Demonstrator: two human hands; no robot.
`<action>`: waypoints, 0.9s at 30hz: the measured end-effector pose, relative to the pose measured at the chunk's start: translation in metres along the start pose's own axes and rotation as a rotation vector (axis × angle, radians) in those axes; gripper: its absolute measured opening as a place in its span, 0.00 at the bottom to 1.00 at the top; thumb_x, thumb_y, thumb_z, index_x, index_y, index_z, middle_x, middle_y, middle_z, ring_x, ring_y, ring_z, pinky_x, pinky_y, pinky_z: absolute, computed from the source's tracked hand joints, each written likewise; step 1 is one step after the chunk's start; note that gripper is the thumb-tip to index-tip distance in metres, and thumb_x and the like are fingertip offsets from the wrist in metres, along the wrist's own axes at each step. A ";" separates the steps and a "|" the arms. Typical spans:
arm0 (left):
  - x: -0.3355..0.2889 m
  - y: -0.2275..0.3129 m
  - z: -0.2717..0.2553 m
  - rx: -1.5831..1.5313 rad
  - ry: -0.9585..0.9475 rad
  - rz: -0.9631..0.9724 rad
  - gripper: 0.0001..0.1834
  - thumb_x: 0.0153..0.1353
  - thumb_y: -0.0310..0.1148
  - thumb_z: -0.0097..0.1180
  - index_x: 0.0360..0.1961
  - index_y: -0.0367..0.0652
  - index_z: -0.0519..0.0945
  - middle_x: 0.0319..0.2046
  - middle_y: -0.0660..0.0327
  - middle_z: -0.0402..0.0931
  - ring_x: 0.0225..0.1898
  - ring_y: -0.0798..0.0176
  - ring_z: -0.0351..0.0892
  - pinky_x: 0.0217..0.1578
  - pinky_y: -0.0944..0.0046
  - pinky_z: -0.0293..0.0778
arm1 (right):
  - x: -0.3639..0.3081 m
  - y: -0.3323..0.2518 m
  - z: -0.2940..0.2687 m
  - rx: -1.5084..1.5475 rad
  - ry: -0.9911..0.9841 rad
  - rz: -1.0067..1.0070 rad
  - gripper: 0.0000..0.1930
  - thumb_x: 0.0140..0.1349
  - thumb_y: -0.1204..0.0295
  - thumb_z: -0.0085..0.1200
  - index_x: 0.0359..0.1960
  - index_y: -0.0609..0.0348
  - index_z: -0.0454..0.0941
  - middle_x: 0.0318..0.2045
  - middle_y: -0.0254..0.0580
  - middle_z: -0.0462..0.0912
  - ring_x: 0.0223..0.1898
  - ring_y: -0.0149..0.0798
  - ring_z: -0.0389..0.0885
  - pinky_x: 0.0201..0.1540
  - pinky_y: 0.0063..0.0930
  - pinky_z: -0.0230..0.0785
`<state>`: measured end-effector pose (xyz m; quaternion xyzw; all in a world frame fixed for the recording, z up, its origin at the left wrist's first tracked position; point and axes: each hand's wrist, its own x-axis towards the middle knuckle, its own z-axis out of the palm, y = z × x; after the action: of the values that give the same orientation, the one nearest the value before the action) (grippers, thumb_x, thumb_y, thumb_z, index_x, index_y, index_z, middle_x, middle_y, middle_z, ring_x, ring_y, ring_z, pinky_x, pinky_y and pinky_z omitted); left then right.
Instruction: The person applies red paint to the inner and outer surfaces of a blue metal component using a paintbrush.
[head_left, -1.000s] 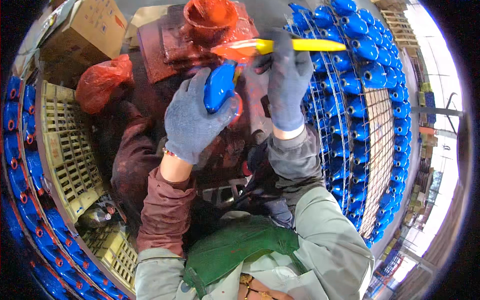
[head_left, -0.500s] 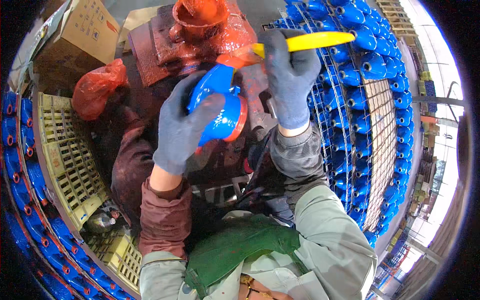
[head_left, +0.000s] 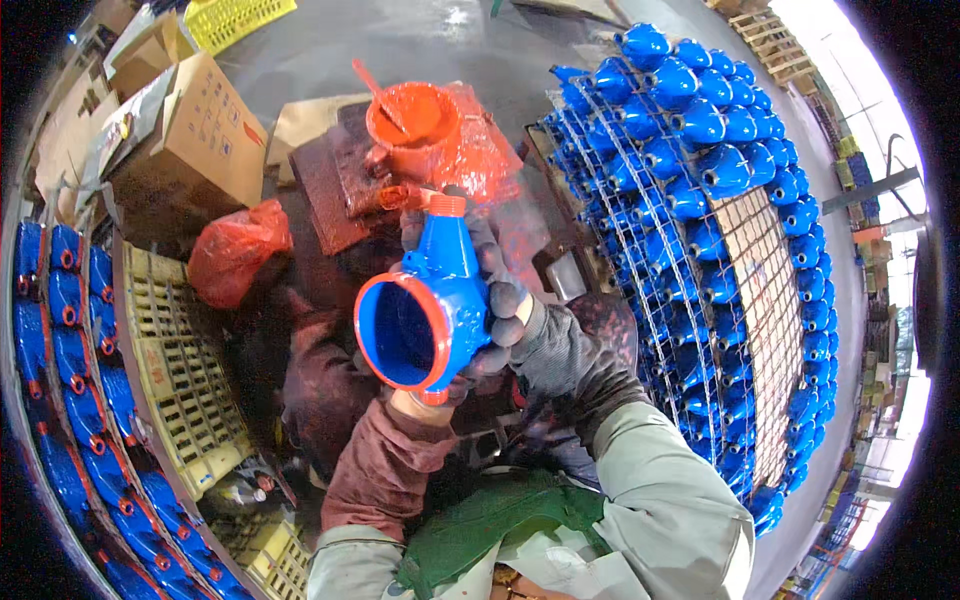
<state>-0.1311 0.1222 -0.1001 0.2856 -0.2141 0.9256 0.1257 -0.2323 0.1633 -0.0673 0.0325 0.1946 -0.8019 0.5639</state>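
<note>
A blue water meter body (head_left: 462, 315) is in both my gloved hands, its wide round mouth with a red-orange rim tilted toward me. Its tapered neck points away and ends in a red-orange threaded end. My left hand (head_left: 487, 362) supports it from beneath and is mostly hidden behind it. Along the neck and right side, my right hand (head_left: 489, 245) is closed on it. Just beyond the neck is a small orange-coated piece (head_left: 398, 197), partly hidden. An orange paint bowl (head_left: 436, 118) with a red-orange stick (head_left: 372, 82) in it stands farther off.
On the right, blue bodies are stacked in several rows with wire mesh (head_left: 765, 330) between them. More blue bodies (head_left: 85, 400) line the left edge. Nearer are a cream plastic crate (head_left: 185, 370), a red plastic bag (head_left: 240, 255) and a cardboard box (head_left: 195, 140).
The yellow-handled brush has left my right hand and is out of view. Both hands now grip the blue water meter body, which has turned its wide mouth toward me. The view has shifted.
</note>
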 end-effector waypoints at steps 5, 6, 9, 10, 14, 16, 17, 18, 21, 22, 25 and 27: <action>-0.021 -0.032 0.057 0.577 0.620 0.436 0.43 0.51 0.61 0.58 0.62 0.45 0.64 0.56 0.53 0.70 0.57 0.50 0.71 0.52 0.46 0.73 | -0.016 0.002 0.025 -0.304 0.589 -0.131 0.30 0.58 0.36 0.49 0.37 0.54 0.77 0.24 0.34 0.80 0.26 0.31 0.77 0.32 0.24 0.73; -0.012 -0.033 0.067 0.572 0.593 0.435 0.43 0.51 0.61 0.58 0.62 0.45 0.64 0.56 0.53 0.70 0.57 0.50 0.71 0.52 0.46 0.73 | -0.014 -0.012 -0.003 -0.038 0.462 -0.098 0.29 0.59 0.36 0.48 0.35 0.53 0.76 0.21 0.31 0.76 0.23 0.29 0.74 0.29 0.23 0.70; -0.002 -0.021 0.090 0.499 0.626 0.469 0.47 0.58 0.66 0.47 0.68 0.41 0.56 0.64 0.42 0.59 0.55 0.34 0.71 0.51 0.45 0.76 | -0.025 -0.019 -0.043 0.063 0.402 -0.203 0.29 0.61 0.37 0.46 0.39 0.53 0.74 0.24 0.33 0.75 0.24 0.30 0.72 0.29 0.25 0.69; -0.008 -0.014 0.091 0.441 0.532 0.400 0.47 0.58 0.64 0.48 0.67 0.39 0.56 0.64 0.40 0.58 0.54 0.33 0.71 0.50 0.44 0.77 | -0.037 -0.013 -0.044 -0.086 0.459 -0.371 0.30 0.62 0.38 0.44 0.44 0.55 0.74 0.30 0.36 0.77 0.28 0.34 0.74 0.32 0.29 0.71; -0.023 0.018 0.064 0.356 0.223 0.256 0.46 0.59 0.60 0.51 0.66 0.35 0.55 0.61 0.32 0.59 0.50 0.34 0.76 0.39 0.50 0.84 | -0.094 0.003 -0.092 -0.330 0.304 -0.594 0.31 0.64 0.39 0.42 0.42 0.58 0.74 0.23 0.29 0.72 0.17 0.23 0.61 0.17 0.16 0.49; -0.031 0.030 0.054 0.439 0.046 0.226 0.45 0.60 0.61 0.48 0.65 0.36 0.57 0.59 0.35 0.64 0.49 0.39 0.78 0.37 0.54 0.84 | -0.117 0.025 -0.084 -0.412 0.375 -0.596 0.27 0.67 0.43 0.43 0.41 0.59 0.74 0.21 0.31 0.71 0.17 0.25 0.62 0.19 0.18 0.53; -0.037 0.025 0.054 0.439 0.051 0.230 0.45 0.60 0.61 0.48 0.65 0.36 0.57 0.59 0.35 0.64 0.49 0.39 0.78 0.37 0.54 0.84 | -0.128 0.037 -0.071 -0.434 0.468 -0.621 0.26 0.68 0.45 0.43 0.42 0.60 0.74 0.20 0.31 0.70 0.18 0.26 0.63 0.19 0.18 0.54; -0.039 0.019 0.056 0.557 0.264 0.375 0.44 0.61 0.61 0.47 0.66 0.37 0.57 0.59 0.37 0.65 0.49 0.40 0.78 0.38 0.54 0.84 | -0.142 0.044 -0.046 -0.433 0.471 -0.623 0.26 0.68 0.45 0.43 0.42 0.60 0.74 0.20 0.31 0.70 0.18 0.26 0.63 0.19 0.18 0.54; -0.046 -0.001 0.070 0.936 0.466 0.490 0.40 0.62 0.57 0.48 0.66 0.40 0.56 0.56 0.43 0.70 0.51 0.42 0.77 0.42 0.53 0.82 | -0.178 0.051 -0.005 -0.984 0.556 -0.789 0.27 0.70 0.48 0.41 0.44 0.64 0.74 0.23 0.32 0.73 0.23 0.28 0.69 0.25 0.21 0.61; -0.056 -0.011 0.069 1.234 0.624 0.618 0.39 0.60 0.52 0.53 0.64 0.38 0.57 0.55 0.46 0.69 0.50 0.48 0.76 0.46 0.56 0.78 | -0.188 0.041 -0.008 -1.219 0.573 -0.748 0.27 0.70 0.49 0.40 0.46 0.65 0.74 0.27 0.34 0.76 0.28 0.29 0.73 0.30 0.23 0.64; -0.080 -0.067 0.083 1.820 0.810 0.737 0.42 0.52 0.41 0.64 0.62 0.36 0.57 0.59 0.50 0.61 0.57 0.55 0.66 0.57 0.56 0.67 | -0.203 0.042 0.018 -0.891 0.465 -0.787 0.26 0.70 0.52 0.43 0.49 0.67 0.75 0.43 0.44 0.79 0.43 0.31 0.76 0.46 0.25 0.69; -0.103 -0.093 0.087 2.524 0.751 0.629 0.45 0.48 0.39 0.67 0.63 0.39 0.56 0.57 0.49 0.62 0.57 0.49 0.66 0.57 0.53 0.66 | -0.214 0.039 0.021 -0.955 0.385 -0.911 0.24 0.70 0.54 0.45 0.44 0.68 0.78 0.40 0.44 0.80 0.42 0.32 0.77 0.47 0.25 0.69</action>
<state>0.0260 0.1520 -0.0652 -0.1233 0.7659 0.4999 -0.3851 -0.1152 0.3353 -0.0008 -0.1626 0.6178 -0.7653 0.0785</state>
